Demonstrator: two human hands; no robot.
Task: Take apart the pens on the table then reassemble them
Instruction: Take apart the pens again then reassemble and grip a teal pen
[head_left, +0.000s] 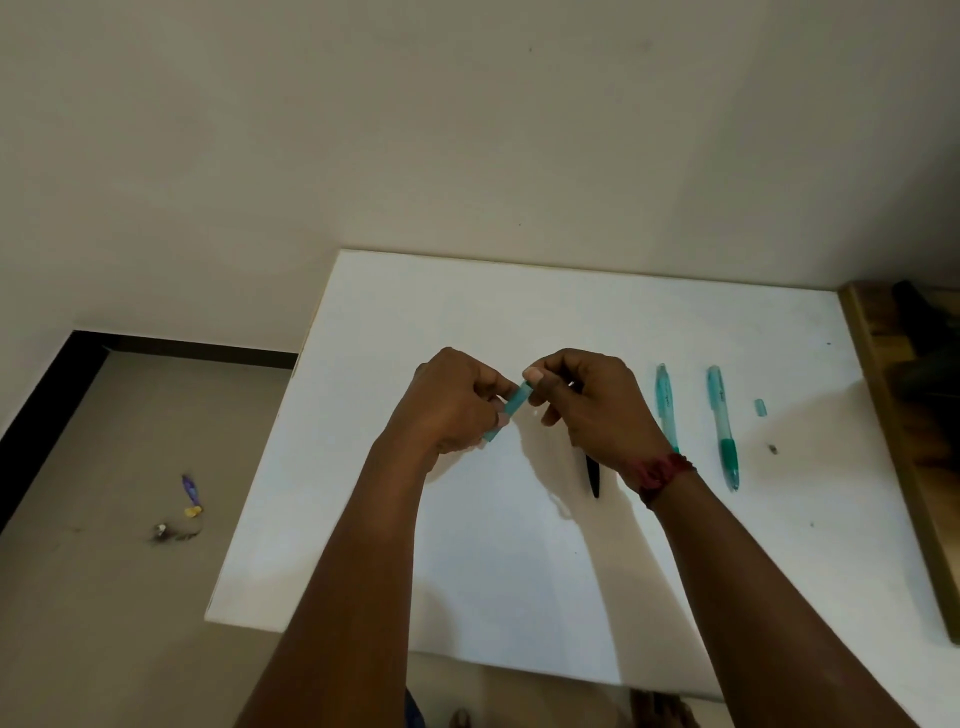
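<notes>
Both hands (524, 400), raised together above the table (519, 571), pinch one teal pen barrel (511, 410).

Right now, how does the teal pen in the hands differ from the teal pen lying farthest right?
The held pen is gripped by the left hand and right hand; the far-right pen lies untouched on the table. The held pen is mostly hidden by the hands; the far-right pen shows whole, with a green grip. Both are translucent teal.
</notes>
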